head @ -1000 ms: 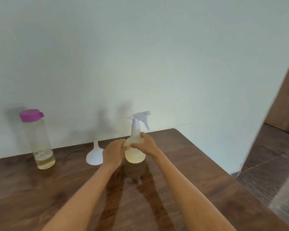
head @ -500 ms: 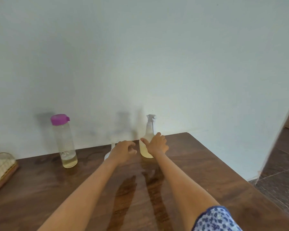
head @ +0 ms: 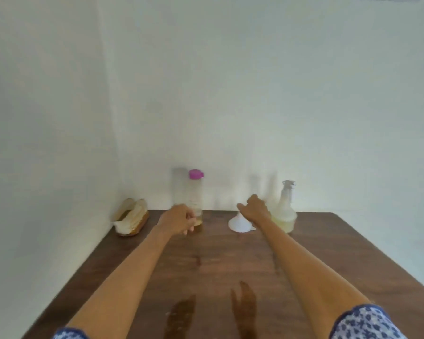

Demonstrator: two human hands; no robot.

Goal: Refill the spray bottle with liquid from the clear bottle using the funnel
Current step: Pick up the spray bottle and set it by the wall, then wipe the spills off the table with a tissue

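Standing at the back of the bench (head: 206, 265), the funnel (head: 240, 223) serves as landmark. Both hands have left the spray bottle (head: 284, 211), just right of it. Left hand (head: 179, 220) now curls at the clear bottle (head: 194, 199), left of it; grip uncertain. Right hand (head: 255, 209) hovers above it, fingers loose, holding nothing.

the clear bottle (head: 192, 199) has a magenta cap (head: 195, 174) and amber liquid at its bottom. the funnel (head: 240, 223) is white. the spray bottle (head: 285, 211) holds pale yellow liquid. the table (head: 328, 243) is dark brown wood; the sleeves (head: 362, 322) are blue-and-white patterned.
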